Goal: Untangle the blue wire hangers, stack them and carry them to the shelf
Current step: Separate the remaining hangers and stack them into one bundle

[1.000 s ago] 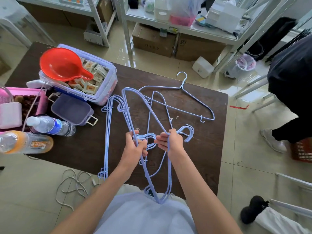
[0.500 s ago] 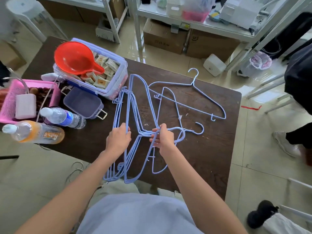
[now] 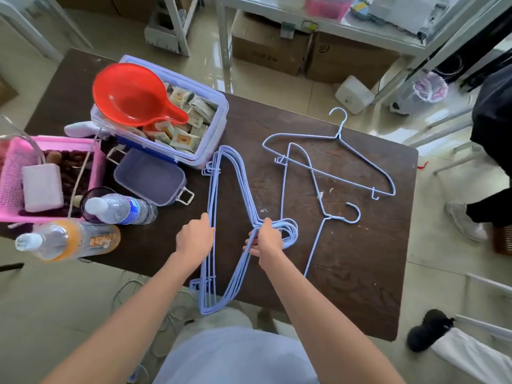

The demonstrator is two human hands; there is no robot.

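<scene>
Fingers of the left hand (image 3: 194, 237) were curled round the long straight bars of the stacked blue hangers (image 3: 221, 231), gripping them partway along that edge. Fingers of the right hand (image 3: 266, 241) were closed on the necks of the same stack, just where the hooks (image 3: 289, 231) curved away to the right. How many hangers made up the stack was hard to count, since the wires lay so close together; it looked like about four. The stack lay on the dark brown table (image 3: 360, 273) with its lower corner hanging out past the near edge, above the person's lap.

Two loose hangers lay to the right, apart from the stack. One (image 3: 357, 159) lay flat with its hook pointing towards the far edge of the table. The other (image 3: 318, 200) crossed it near its upper end and had its hook (image 3: 354, 213) on the right.

Left of the stack stood a lilac storage box (image 3: 216, 139) full of small packets, with a red scoop (image 3: 130, 95) resting on top. A small lilac lid (image 3: 149, 176) lay just in front of the box. Further left were a pink basket (image 3: 11, 173), a water bottle (image 3: 122, 209) on its side and an orange drink bottle (image 3: 72, 239) near the table's edge. Beyond the table stood metal shelving (image 3: 360, 26) with cardboard boxes (image 3: 266, 48) beneath.
</scene>
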